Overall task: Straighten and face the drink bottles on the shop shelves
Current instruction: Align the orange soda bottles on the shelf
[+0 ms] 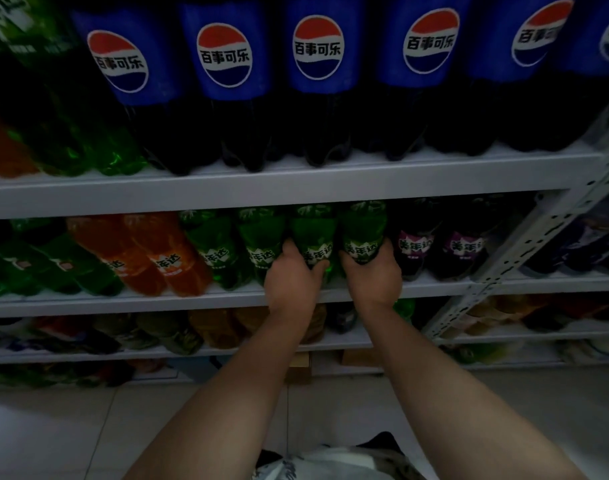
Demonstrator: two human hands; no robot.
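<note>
On the middle shelf point(123, 302), our left hand point(291, 284) curls its fingers point(321, 267) round one upright green bottle point(313, 233), our right hand point(374, 277) round the next green bottle point(363, 226), both standing just beyond our palms.

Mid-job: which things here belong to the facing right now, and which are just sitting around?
In the job: left hand, gripping a green bottle; right hand, gripping the neighbouring green bottle; middle shelf.
Just around: cola bottles above, orange bottles, purple bottles, floor tiles.
</note>
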